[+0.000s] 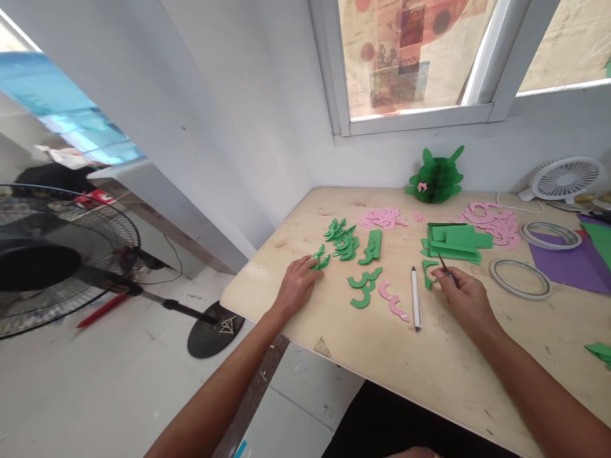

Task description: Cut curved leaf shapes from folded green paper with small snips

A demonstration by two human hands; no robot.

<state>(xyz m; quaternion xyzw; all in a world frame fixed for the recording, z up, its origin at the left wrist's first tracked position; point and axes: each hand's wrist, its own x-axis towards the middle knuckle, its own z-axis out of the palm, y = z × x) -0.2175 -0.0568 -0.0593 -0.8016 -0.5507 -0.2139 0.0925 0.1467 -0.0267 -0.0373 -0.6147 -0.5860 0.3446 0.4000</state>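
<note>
My left hand [296, 284] rests on the left part of the table, fingers stretched out and touching small green paper cutouts [321, 259]. More curled green cutouts [344, 243] lie just beyond it. My right hand [464, 294] is closed around what looks like small scissors [443, 264]; only a thin dark pointed part shows. Under that tip lies a green paper piece [428, 275] with a curved cut. Between my hands are wavy green cutouts [365, 287], a pink wavy strip [394, 301] and a white pen [415, 299].
Behind lie a green paper stack [456, 243], pink cutouts [384, 218] and a green honeycomb paper figure [436, 177]. Rolls of tape [520, 280], purple paper [563, 264] and a small white fan [566, 178] are at right. A floor fan [57, 261] stands left of the table [382, 350].
</note>
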